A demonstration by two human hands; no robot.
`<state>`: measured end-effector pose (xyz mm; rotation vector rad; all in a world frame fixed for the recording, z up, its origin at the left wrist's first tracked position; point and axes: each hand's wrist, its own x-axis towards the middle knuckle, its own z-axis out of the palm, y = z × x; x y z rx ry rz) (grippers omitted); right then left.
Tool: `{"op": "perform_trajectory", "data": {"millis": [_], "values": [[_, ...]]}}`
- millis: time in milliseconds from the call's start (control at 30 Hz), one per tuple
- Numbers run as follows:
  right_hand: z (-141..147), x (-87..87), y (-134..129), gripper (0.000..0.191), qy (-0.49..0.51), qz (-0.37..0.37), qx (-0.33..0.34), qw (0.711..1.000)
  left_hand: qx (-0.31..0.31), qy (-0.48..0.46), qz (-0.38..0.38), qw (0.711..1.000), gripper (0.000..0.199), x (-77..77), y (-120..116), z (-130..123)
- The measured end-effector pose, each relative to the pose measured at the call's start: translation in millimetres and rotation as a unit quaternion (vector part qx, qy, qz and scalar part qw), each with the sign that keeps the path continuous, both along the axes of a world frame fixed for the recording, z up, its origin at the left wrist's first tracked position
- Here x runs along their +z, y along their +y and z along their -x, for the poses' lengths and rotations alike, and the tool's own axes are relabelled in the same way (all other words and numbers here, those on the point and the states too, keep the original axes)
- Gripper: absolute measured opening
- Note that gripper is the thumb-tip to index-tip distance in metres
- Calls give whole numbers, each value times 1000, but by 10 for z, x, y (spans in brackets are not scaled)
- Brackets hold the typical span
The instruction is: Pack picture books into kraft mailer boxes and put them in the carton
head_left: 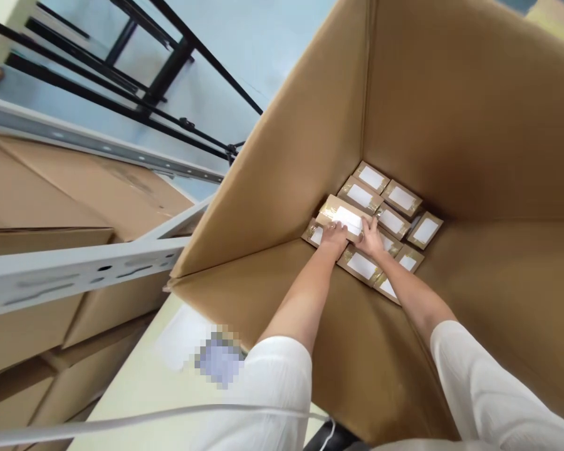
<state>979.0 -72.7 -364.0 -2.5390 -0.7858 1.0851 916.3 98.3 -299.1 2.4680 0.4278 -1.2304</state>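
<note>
Deep inside a large cardboard carton (432,113), both my hands are on a small cardboard box (331,207) with a white label and clear tape. My left hand (334,235) grips its near left edge, and my right hand (370,239) holds its right end. This box sits higher than its neighbours, over the left part of the layer. Around it on the carton's bottom lie several similar labelled small boxes (401,197) in rough rows. Another labelled box (361,264) is just below my right hand. My fingertips' undersides are hidden.
The carton's tall walls surround my forearms. To the left, a pale metal rack beam (75,275) crosses in front of stacked brown cartons (75,194). Black metal frames (155,75) stand on the bluish floor beyond. A white cord (145,418) runs across the bottom left.
</note>
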Motion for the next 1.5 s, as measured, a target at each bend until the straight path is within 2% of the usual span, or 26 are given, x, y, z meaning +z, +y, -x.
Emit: {"op": "perform_trajectory", "data": {"millis": [133,233,300,400,467,567,700,800,967,1133,1267,1500], "values": [[2,-373,164,127,64,10,44,997,6,5,-15,1000,64,-167,172,33],[-114,-431,111,120,84,19,73,994,7,17,-22,1000,58,-170,222,50],[-198,-371,33,113,86,7,79,993,5,26,-19,999,55,-108,211,26],[-269,-205,-97,104,70,-23,51,996,-10,29,-14,999,53,72,144,-71],[-278,-73,-198,94,62,-35,21,997,-19,26,-10,999,53,246,81,-158],[-281,151,-393,82,66,-42,-23,997,-18,17,-3,1000,52,585,-24,-276],[-348,537,-677,73,58,-52,-69,995,-18,-26,3,1000,49,1135,-171,-357],[-442,940,-845,67,35,-58,-85,994,-23,-54,13,998,46,1569,-268,-347],[-498,1844,-1089,57,-12,-98,-97,990,-27,-114,43,992,46,2305,-398,-163],[-249,2741,-1357,47,-31,-117,-112,986,-27,-170,56,983,47,2981,-502,261],[61,3221,-1556,41,-30,-162,-132,977,-22,-224,68,972,52,3371,-580,633],[519,3780,-1875,37,-24,-186,-98,977,6,-267,38,963,54,3936,-887,1100]]}}
